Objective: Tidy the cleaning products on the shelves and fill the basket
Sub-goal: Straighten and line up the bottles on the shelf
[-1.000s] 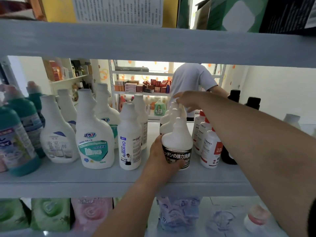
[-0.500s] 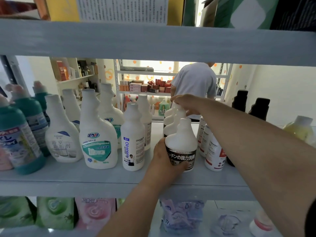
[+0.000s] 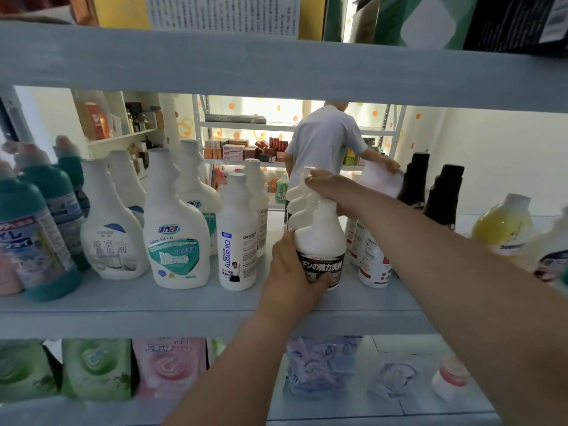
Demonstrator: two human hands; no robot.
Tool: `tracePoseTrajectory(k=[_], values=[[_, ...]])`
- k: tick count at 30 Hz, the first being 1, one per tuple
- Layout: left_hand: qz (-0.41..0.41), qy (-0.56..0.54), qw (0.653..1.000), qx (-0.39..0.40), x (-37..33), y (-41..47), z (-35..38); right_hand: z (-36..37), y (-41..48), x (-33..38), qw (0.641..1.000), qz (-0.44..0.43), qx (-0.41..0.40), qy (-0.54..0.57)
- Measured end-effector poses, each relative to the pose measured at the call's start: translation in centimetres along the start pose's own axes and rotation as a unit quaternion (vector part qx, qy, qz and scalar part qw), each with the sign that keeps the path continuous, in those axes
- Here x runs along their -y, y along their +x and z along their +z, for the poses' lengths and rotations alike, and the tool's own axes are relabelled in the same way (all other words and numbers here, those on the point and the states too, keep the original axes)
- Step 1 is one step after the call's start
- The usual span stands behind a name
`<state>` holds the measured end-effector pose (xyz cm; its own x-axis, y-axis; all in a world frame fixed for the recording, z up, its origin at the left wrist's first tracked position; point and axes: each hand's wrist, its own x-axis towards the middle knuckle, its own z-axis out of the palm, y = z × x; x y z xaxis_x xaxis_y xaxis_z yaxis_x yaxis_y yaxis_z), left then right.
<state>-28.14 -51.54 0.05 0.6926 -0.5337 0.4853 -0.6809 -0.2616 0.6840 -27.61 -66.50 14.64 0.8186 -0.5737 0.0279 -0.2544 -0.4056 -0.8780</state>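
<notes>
A white bottle with a black label (image 3: 321, 241) stands at the front of the middle shelf (image 3: 184, 302). My left hand (image 3: 292, 278) grips its lower body from the left, thumb across the label. My right hand (image 3: 335, 189) reaches over it, fingers curled round the necks of the matching white bottles (image 3: 299, 204) lined up behind. To the left stand a white "Oil enemy" bottle (image 3: 236, 238) and a white bottle with a teal label (image 3: 175, 229). No basket is in view.
Teal bottles (image 3: 33, 235) fill the shelf's left end; red-labelled white bottles (image 3: 373, 262), two black bottles (image 3: 442, 195) and a yellow bottle (image 3: 501, 226) stand to the right. Refill pouches (image 3: 95, 367) lie on the shelf below. A person (image 3: 325, 139) works at the far shelves.
The view has shifted slightly, so the shelf's right end with the yellow bottle shows more. Both hands stay on the same bottles, hardly moved.
</notes>
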Motion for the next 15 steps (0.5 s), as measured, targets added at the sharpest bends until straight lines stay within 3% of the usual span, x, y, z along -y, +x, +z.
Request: tracePoseTrajectory(k=[4, 8, 10, 12, 15], values=[[0.021, 0.025, 0.995, -0.092, 0.4, -0.6, 0.7, -0.2, -3.4, -1.1, 0.998, 0.010, -0.029, 0.052], [-0.019, 0.005, 0.999, -0.038, 0.3, -0.1, 0.2, -0.5, -5.3, -2.1, 0.977, 0.061, -0.092, 0.183], [-0.014, 0.009, 0.999, -0.033, 0.4, 0.0, 0.2, -0.2, -6.4, -3.0, 0.984, 0.043, -0.105, 0.137], [-0.013, 0.012, 1.000, -0.025, 0.5, 0.0, 0.1, 0.5, -8.3, -3.9, 0.996, -0.011, -0.088, 0.021], [-0.011, 0.020, 1.000, -0.015, 0.5, 0.1, 0.1, 1.2, -10.8, -5.4, 0.995, -0.052, -0.084, -0.016]])
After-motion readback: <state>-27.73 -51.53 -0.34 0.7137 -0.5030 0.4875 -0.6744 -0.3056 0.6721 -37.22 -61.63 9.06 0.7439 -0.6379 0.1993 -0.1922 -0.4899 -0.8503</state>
